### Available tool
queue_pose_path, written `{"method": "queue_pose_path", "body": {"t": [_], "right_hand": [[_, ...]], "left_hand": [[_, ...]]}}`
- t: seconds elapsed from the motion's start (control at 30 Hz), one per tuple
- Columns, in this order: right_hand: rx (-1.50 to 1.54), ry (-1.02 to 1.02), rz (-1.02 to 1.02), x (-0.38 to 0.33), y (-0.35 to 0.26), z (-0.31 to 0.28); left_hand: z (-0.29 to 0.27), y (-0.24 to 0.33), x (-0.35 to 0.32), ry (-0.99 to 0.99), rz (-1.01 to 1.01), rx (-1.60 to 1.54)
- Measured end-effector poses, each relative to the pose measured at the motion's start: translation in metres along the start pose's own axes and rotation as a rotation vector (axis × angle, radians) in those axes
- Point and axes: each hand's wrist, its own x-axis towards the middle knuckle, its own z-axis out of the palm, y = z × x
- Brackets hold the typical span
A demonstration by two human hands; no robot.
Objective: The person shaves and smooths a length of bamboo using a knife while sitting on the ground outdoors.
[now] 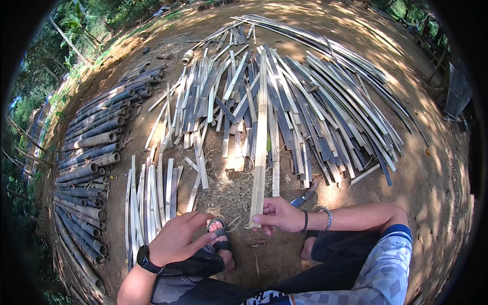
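Note:
My right hand (pixel 277 214) grips the near end of a long, pale bamboo strip (pixel 261 137), thumb on its face. The strip points away from me over the heap of split bamboo. Above my left knee, my left hand (pixel 179 235) holds nothing, its fingers stretched out and the thumb apart. Just beyond that hand lies a small bundle of pale bamboo slats (pixel 152 188). A knife (pixel 305 195) with a brown handle rests on the ground beyond my right forearm, its blade partly hidden.
A wide heap of split bamboo slats (pixel 325 117) spreads over the dirt ahead. Dark, uncut bamboo poles (pixel 96 140) are stacked along the left. Fine shavings (pixel 229 188) litter the ground between my feet and the heap. A sandalled foot (pixel 219 234) is beside my left hand.

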Motion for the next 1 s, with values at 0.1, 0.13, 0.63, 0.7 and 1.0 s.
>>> {"method": "queue_pose_path", "body": {"t": [0.1, 0.13, 0.63, 0.7, 1.0], "right_hand": [[-0.073, 0.009, -0.014, -0.007, -0.005, -0.003], [-0.121, 0.031, -0.023, -0.012, -0.011, -0.002], [-0.285, 0.019, -0.316, 0.002, 0.006, 0.0], [-0.354, 0.029, -0.311, 0.006, 0.011, -0.003], [-0.29, 0.007, -0.33, 0.006, 0.009, -0.002]], "left_hand": [[0.003, 0.021, 0.018, 0.04, 0.068, -0.091], [0.004, 0.032, 0.028, 0.031, 0.112, -0.108], [0.027, 0.059, 0.049, 0.03, 0.117, -0.112], [0.026, 0.059, 0.05, 0.005, 0.111, -0.132], [0.037, 0.048, 0.049, -0.006, 0.023, -0.335]]}}
